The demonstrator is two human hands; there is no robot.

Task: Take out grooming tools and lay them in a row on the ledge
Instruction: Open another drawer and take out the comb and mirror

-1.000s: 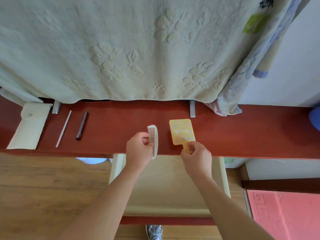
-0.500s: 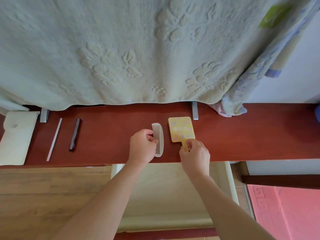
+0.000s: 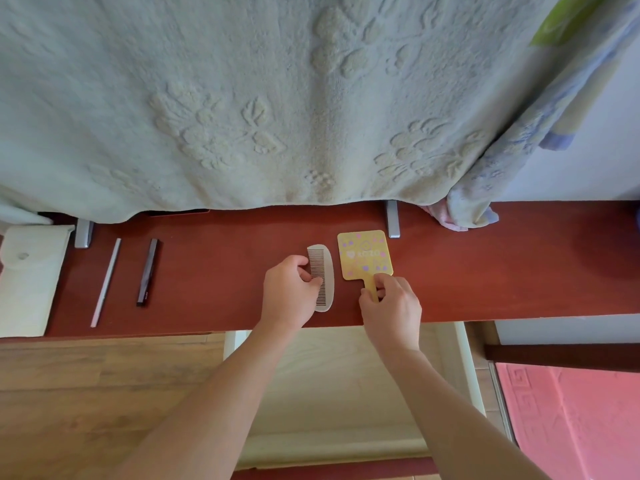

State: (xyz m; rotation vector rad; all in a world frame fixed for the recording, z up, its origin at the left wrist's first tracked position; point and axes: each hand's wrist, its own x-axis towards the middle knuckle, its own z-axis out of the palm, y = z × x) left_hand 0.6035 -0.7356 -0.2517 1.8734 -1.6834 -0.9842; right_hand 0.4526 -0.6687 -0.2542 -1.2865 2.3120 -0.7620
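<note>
Four tools are laid in a row on the red ledge (image 3: 502,271). At centre frame, one white comb (image 3: 325,271) is pinched by the left hand (image 3: 287,292), and the handle of one yellow mirror (image 3: 363,254) by the right hand (image 3: 391,306). At left are seen one white stick (image 3: 105,282), one dark stick (image 3: 148,271) and one pouch (image 3: 29,282).

Soft, even daylight fills the scene, bright and without glare. The blanket (image 3: 242,98) drops a narrow, soft shadow along the back of the ledge (image 3: 485,278), and a dim round patch darkens the ledge's far right. Wide-angle distortion slightly bows the ledge's front edge and stretches the corners. Focus is a little soft: the comb (image 3: 327,271) teeth read clearly, but the mirror (image 3: 363,254) print smears.
</note>
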